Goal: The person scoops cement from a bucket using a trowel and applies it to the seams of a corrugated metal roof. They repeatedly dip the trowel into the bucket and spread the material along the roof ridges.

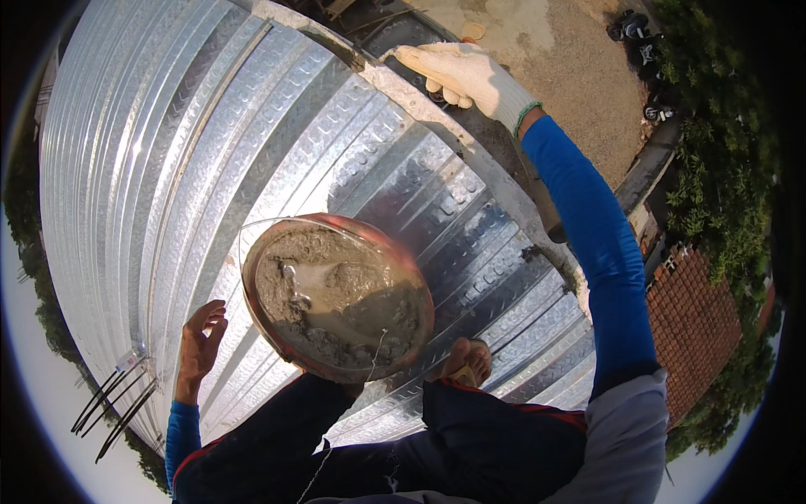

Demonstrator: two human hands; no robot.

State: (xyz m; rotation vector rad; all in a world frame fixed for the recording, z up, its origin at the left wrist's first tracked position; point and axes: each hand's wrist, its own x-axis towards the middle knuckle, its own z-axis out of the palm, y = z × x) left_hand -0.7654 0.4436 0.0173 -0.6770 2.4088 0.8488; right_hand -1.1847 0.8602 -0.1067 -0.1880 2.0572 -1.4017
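Observation:
A round reddish bucket [424, 298] with a thin wire handle stands tilted in front of my legs, holding wet grey mortar [323, 265] with watery pools. To its left hovers my bare left hand [201, 340], fingers loosely bent and apart, with nothing in it. My right hand [462, 76], in a white knitted glove with a green cuff, reaches far forward past the rough concrete edge [470, 151]. Its lower fingers curl under while one digit stretches left. Whatever lies within that grip is hidden. A pale cord [374, 353] hangs in front of the bucket.
Shiny ribbed metal decking [210, 126] lies beneath me, and my bare foot [470, 361] in a sandal rests on it. Beyond the concrete edge is a drop to sandy ground [571, 76]. Dark rebar ends [113, 403] stick out at left; a tiled roof [693, 332] lies right.

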